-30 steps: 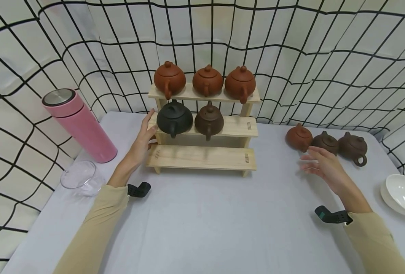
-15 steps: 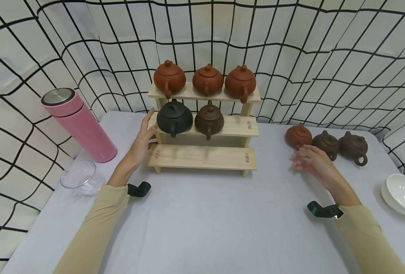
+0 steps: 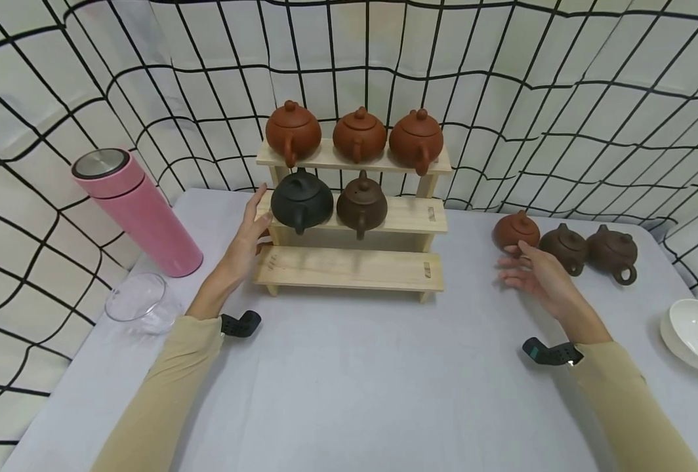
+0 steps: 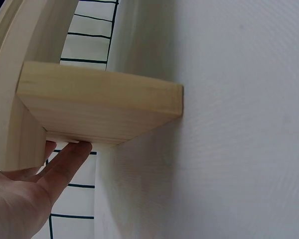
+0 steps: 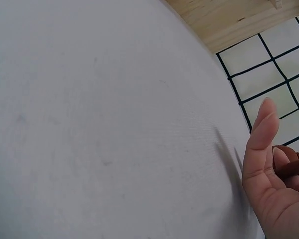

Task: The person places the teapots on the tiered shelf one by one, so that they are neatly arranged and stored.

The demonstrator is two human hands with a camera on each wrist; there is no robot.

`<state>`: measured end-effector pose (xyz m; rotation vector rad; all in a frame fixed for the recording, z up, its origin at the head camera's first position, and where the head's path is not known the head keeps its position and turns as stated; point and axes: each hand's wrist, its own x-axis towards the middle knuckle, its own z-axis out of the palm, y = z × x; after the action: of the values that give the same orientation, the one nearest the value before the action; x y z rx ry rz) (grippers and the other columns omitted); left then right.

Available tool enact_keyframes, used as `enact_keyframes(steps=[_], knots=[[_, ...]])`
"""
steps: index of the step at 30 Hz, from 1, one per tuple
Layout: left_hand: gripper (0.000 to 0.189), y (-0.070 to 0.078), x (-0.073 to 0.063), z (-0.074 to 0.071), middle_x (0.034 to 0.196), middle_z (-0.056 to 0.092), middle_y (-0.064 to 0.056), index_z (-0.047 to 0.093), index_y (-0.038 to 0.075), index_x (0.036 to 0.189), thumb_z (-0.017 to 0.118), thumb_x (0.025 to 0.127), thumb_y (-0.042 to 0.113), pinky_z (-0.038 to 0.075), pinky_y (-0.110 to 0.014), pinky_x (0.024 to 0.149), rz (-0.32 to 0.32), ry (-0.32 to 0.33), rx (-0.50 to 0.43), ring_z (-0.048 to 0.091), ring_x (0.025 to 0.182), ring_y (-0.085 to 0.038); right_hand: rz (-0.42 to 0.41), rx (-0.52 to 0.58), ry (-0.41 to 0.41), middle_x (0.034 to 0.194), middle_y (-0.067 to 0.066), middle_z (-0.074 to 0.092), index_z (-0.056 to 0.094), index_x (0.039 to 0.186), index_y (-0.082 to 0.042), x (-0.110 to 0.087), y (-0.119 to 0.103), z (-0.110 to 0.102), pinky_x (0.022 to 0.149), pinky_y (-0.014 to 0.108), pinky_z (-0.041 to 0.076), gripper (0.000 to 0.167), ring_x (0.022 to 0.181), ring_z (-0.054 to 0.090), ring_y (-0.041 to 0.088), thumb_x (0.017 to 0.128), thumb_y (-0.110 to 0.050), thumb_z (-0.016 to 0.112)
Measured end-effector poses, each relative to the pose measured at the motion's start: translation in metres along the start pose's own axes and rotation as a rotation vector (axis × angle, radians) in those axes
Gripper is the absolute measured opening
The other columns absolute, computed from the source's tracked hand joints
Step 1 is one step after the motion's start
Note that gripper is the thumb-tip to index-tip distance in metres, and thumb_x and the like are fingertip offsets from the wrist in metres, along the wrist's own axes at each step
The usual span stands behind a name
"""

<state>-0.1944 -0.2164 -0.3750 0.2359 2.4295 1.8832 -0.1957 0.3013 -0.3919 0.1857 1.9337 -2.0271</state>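
White backdrop (image 3: 502, 39) with black grid lines behind everything. White-covered surface (image 3: 384, 387) in front. Three-tier wooden rack (image 3: 349, 269) stands mid-surface, toward the back. Pink flask (image 3: 142, 216), steel-topped, upright left of rack. Hands: left hand (image 3: 241, 246) rests against rack's left end, fingers mostly extended, touching the wood, near the black teapot; right hand (image 3: 540, 275) at the right, fingers loosely bent, thumb straight, handle of the red teapot lying between thumb and fingers; contact with it unclear. White bowl (image 3: 682, 341) at far right edge, partly cut off. Clear glass bowl (image 3: 148, 318) at left, just in front of flask. Teapots: three reddish teapots (image 3: 359, 137) on top shelf; black teapot (image 3: 302, 203) and brown teapot (image 3: 361, 204) on middle shelf, left and centre; red teapot (image 3: 514, 229) on surface right of rack, then two dark brown teapots (image 3: 612, 252) just beside it in a row.
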Motion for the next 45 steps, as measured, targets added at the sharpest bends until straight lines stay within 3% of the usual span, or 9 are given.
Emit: enact_keyframes(steps=[7,16,22,27,37,45], knots=[[0.068,-0.001,-0.001,0.000,0.174,0.000,-0.011,-0.005,0.032,0.169,0.026,0.109,0.043,0.020,-0.070,0.116,-0.005,-0.001,-0.003,0.022,0.151,-0.047,0.029,0.055,0.032,0.102,-0.001,0.069,0.049,0.128,-0.002,0.005,0.001,0.006,0.078,0.024,0.057,0.040,0.088,0.069,0.011,0.115,-0.037,0.034],[0.068,0.002,-0.001,0.001,0.174,-0.002,-0.011,-0.005,0.034,0.169,0.025,0.109,0.044,0.016,-0.073,0.115,-0.004,0.000,0.013,0.022,0.149,-0.052,0.034,0.101,0.083,0.104,0.000,0.058,0.046,0.117,-0.005,0.003,0.000,0.011,0.078,0.022,0.052,0.032,0.091,0.059,0.011,0.116,-0.034,0.032],[0.068,0.002,-0.001,0.002,0.174,-0.006,-0.010,-0.005,0.034,0.169,0.026,0.109,0.044,0.012,-0.077,0.115,-0.002,-0.006,0.027,0.017,0.151,-0.052,0.041,0.203,0.111,0.101,0.000,0.051,0.043,0.115,-0.008,-0.006,-0.001,0.016,0.077,0.021,0.050,0.029,0.091,0.053,0.011,0.116,-0.035,0.032],[0.068,0.002,-0.001,0.002,0.174,-0.005,-0.011,-0.005,0.034,0.169,0.025,0.109,0.043,0.014,-0.076,0.115,0.000,-0.007,0.015,0.017,0.151,-0.051,-0.009,0.249,0.086,0.098,0.000,0.053,0.046,0.110,-0.008,-0.018,-0.009,0.024,0.077,0.022,0.050,0.029,0.088,0.054,0.012,0.115,-0.035,0.037],[0.068,0.000,-0.001,0.001,0.174,-0.001,-0.011,-0.005,0.033,0.169,0.027,0.109,0.042,0.019,-0.071,0.117,0.001,0.000,-0.016,0.019,0.152,-0.046,-0.270,0.092,-0.018,0.093,0.001,0.056,0.050,0.107,-0.004,-0.048,-0.035,0.053,0.070,0.022,0.049,0.034,0.081,0.056,0.012,0.114,-0.037,0.044],[0.069,0.001,-0.001,0.001,0.174,-0.002,-0.010,-0.005,0.030,0.169,0.027,0.109,0.041,0.017,-0.071,0.117,0.013,-0.005,-0.021,0.016,0.154,-0.045,-0.297,-0.012,-0.076,0.091,0.001,0.055,0.051,0.105,-0.004,-0.068,-0.050,0.088,0.074,0.022,0.051,0.037,0.082,0.057,0.013,0.113,-0.039,0.045]])
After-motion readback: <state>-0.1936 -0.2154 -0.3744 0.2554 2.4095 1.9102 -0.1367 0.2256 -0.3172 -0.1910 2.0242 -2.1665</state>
